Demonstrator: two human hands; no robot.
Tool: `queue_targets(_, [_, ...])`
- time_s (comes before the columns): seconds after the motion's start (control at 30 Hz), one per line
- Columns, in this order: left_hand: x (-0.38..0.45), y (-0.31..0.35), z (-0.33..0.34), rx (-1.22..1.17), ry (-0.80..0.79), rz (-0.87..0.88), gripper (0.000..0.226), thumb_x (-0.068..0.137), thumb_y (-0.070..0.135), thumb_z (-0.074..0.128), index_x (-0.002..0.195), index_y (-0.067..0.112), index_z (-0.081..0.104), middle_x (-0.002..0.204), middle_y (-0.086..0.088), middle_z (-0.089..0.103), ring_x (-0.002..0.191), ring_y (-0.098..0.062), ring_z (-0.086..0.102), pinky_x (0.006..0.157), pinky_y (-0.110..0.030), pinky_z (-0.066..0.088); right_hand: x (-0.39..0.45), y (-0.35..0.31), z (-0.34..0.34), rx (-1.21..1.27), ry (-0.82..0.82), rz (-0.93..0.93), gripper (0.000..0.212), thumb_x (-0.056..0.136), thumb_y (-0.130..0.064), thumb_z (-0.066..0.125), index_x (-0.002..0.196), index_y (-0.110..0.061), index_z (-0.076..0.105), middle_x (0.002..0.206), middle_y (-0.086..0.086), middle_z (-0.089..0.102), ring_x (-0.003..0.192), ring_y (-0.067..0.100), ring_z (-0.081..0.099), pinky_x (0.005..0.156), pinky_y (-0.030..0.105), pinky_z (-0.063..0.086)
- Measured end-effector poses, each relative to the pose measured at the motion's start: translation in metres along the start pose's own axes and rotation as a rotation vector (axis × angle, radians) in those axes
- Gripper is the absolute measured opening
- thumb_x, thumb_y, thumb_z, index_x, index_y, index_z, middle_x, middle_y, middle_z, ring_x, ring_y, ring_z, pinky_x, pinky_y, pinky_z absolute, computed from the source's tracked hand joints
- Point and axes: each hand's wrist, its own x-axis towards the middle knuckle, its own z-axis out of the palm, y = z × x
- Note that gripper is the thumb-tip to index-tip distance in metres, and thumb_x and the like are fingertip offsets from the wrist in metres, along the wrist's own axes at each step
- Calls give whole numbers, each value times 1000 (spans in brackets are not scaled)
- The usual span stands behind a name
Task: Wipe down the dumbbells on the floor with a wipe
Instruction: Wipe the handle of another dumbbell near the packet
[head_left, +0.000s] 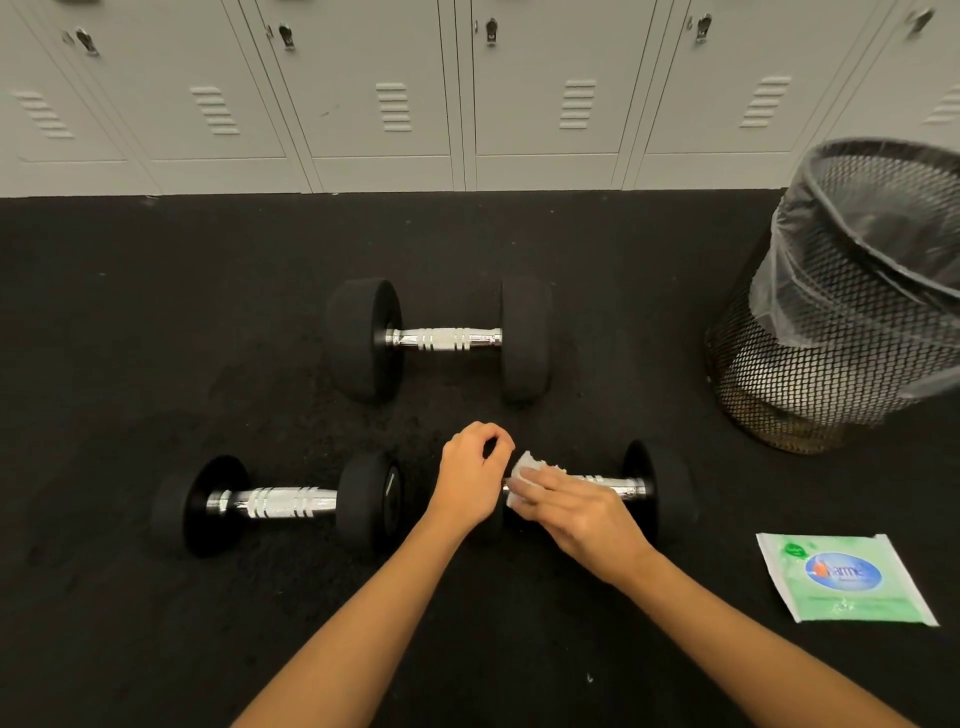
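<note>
Three black dumbbells with chrome handles lie on the black floor. The far dumbbell (441, 340) lies in the middle, the near left dumbbell (280, 503) to my left. My right hand (576, 512) lies over the handle of the near right dumbbell (652, 486) and presses a crumpled white wipe (524, 470) against it. My left hand (470, 480) rests on that dumbbell's left head and hides most of it; its fingers curl over the top.
A black mesh bin (841, 312) with a clear liner stands at the right. A green pack of wipes (844, 577) lies flat on the floor near my right forearm. Grey lockers (395, 93) line the far wall.
</note>
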Motion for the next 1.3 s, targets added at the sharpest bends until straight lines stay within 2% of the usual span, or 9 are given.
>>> queue_targets(0.1, [0,0,0,2,-2,0,16,95,16,51,92,15,67,96,4,62,90,-7,57,77,-17,42,-8,4,-5,103,28,30,19,88,-20,62,103,-17,74,124,-3,65,126,9,53,111,31,37])
queue_targets(0.2, [1,0,1,4,14,-4,16,94,15,52,90,14,67,95,3,63,93,-10,58,83,-23,43,-9,-4,-10,361,172,289,24,87,-12,65,110,-14,71,119,-4,68,119,3,57,110,29,38])
queue_targets(0.33, [2,-1,1,-10,13,-18,16,94,14,52,88,15,67,96,2,64,93,-10,58,83,-23,43,-6,-10,-7,246,198,489,43,83,-6,71,124,-17,63,134,-5,56,127,2,47,108,21,38])
queue_targets(0.47, [2,-1,2,-17,16,-29,16,94,15,52,89,15,67,96,4,63,93,-8,57,83,-22,44,-5,-20,-1,-82,81,511,43,86,-23,70,128,-18,60,126,-3,64,120,14,55,108,37,36])
queue_targets(0.63, [2,0,3,-8,25,-24,16,94,15,52,90,15,67,95,5,62,89,-5,57,74,-11,40,1,-17,5,-101,9,456,46,85,-26,70,129,-16,59,123,-1,65,116,13,58,109,29,30])
queue_targets(0.8, [3,1,2,-7,33,-37,17,95,14,51,91,14,67,96,4,63,90,-6,57,77,-14,41,13,-15,5,-161,-83,369,45,85,-27,70,127,-14,59,121,2,65,114,16,60,106,32,34])
queue_targets(0.97, [1,1,3,-1,31,-39,16,95,15,51,91,14,67,97,4,62,90,-6,57,79,-16,42,24,-25,12,-202,-171,354,59,69,-22,83,123,-12,61,117,5,67,109,19,63,104,33,32])
queue_targets(1.13, [2,-1,2,1,8,-28,16,95,15,52,90,16,67,96,6,61,91,-6,57,75,-11,40,34,-20,-8,-90,-288,361,38,98,-31,48,132,-13,51,118,2,60,109,17,55,101,32,39])
queue_targets(1.3, [-1,-3,2,13,4,1,16,95,16,51,89,18,66,95,6,62,92,-8,58,79,-18,45,57,-6,-18,132,-431,586,33,103,-38,34,95,-21,61,79,-2,61,76,14,59,77,39,50])
